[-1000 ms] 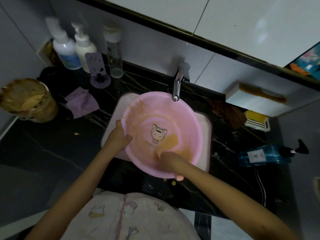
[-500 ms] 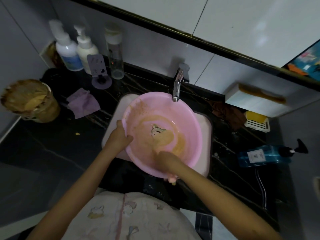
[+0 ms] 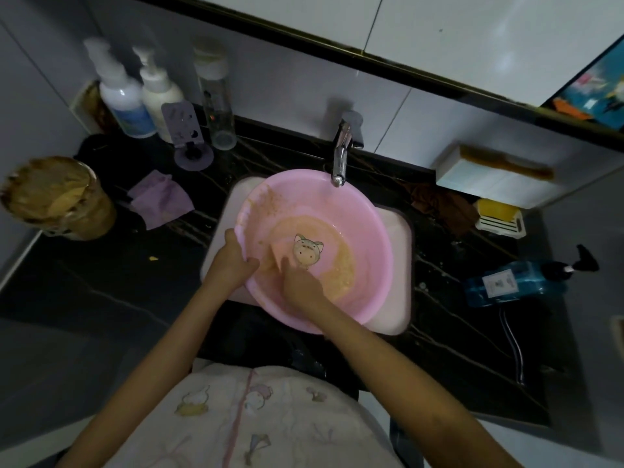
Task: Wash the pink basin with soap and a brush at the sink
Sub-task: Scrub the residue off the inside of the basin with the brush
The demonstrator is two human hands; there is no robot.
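Both bare forearms enter from the lower edge and converge toward the centre. Left hand [image 3: 233, 261]: fingers curled round the outside of the near-left rim of the pink basin [image 3: 364, 231], thumb hooked inside, the rim gripped between them. Right hand [image 3: 302, 283]: reaches over the near rim into the bowl, back of the hand upward, fingers [image 3: 286, 265] extended toward the left hand and laid against the wet inner surface; whether anything lies under the palm cannot be told. The two hands lie just beside each other
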